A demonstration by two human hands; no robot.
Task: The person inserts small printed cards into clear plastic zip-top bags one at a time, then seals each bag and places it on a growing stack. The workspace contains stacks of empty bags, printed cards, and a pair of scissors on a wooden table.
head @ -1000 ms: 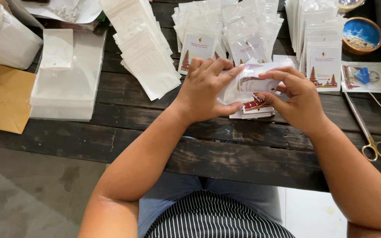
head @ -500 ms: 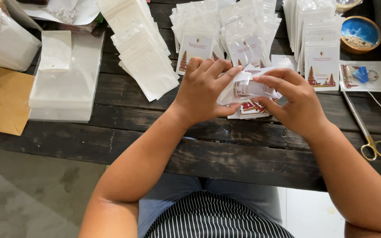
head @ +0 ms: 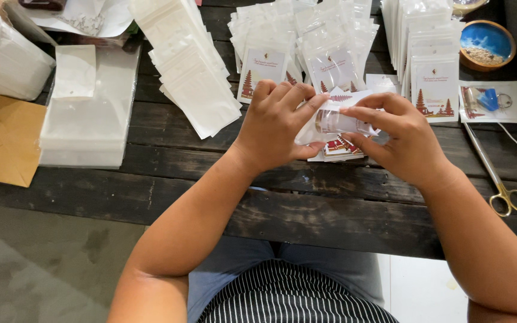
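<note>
Holding a small clear plastic pouch with a printed card inside [head: 337,121] in both hands, just above the dark wooden plank bench [head: 210,173]. Your left hand [head: 273,125] has its fingers [head: 297,96] closed over the pouch's left end, thumb underneath. Your right hand [head: 405,140] pinches the right end, fingers curled shut on it. Directly under the pouch, a short stack of printed cards with red temple art [head: 337,149] lies on the bench. Behind your hands: rows of filled clear pouches with white cards [head: 306,42], more of them at right [head: 432,66]. Left of those, a fanned pile of blank white sleeves [head: 189,66], then a flat stack of larger clear bags [head: 88,119] and a brown paper envelope [head: 1,143]. Right side: gold-handled scissors [head: 498,173], near your right wrist, and a blue-glazed round bowl [head: 486,45] at the far corner.
</note>
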